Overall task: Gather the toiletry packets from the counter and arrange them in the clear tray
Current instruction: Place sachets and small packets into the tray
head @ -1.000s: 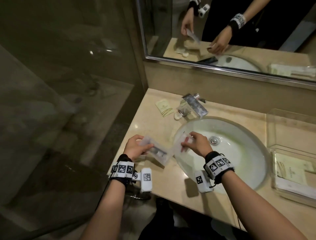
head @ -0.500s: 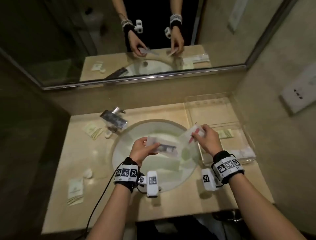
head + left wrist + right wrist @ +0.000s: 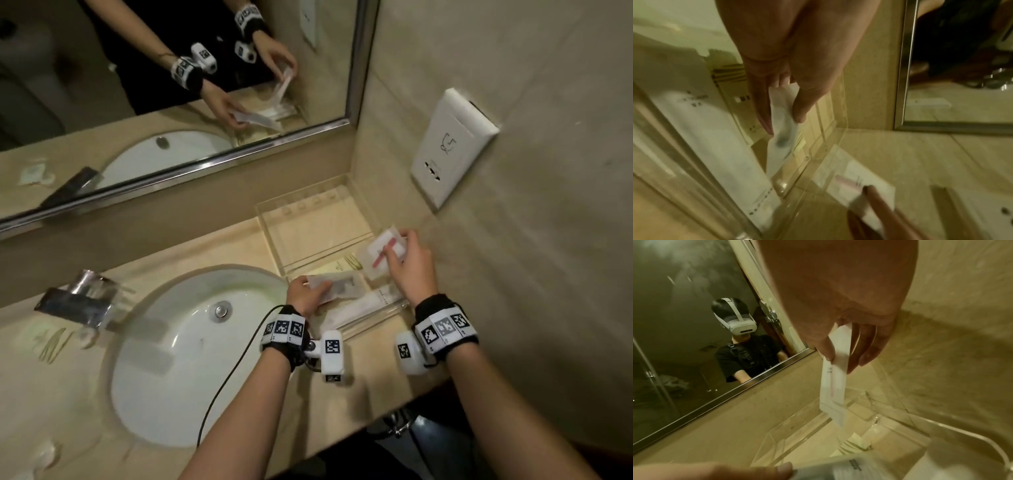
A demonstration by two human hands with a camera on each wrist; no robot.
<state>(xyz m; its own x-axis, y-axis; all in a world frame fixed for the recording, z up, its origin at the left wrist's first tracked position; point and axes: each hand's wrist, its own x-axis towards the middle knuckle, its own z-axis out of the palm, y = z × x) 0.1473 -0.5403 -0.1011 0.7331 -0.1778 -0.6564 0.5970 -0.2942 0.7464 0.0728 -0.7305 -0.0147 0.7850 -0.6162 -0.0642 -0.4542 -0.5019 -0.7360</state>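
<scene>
Toiletry packets: 2 are in hand, both held over the clear tray (image 3: 310,219) in the counter's right rear corner, against the wall. Left hand (image 3: 305,296) pinches a translucent packet with dark contents (image 3: 337,286) between thumb and fingers, low over the tray's near-left part. Right hand (image 3: 409,265) pinches a white packet with a pink item (image 3: 382,251) by one end, over the tray's right side; in the right wrist view this packet (image 3: 835,381) hangs down toward the tray. Flat white packets (image 3: 363,308) already lie in the tray's near section. On the counter (image 3: 370,380), left of the sink (image 3: 191,349), a cream packet (image 3: 49,344) lies beside the faucet (image 3: 80,301).
</scene>
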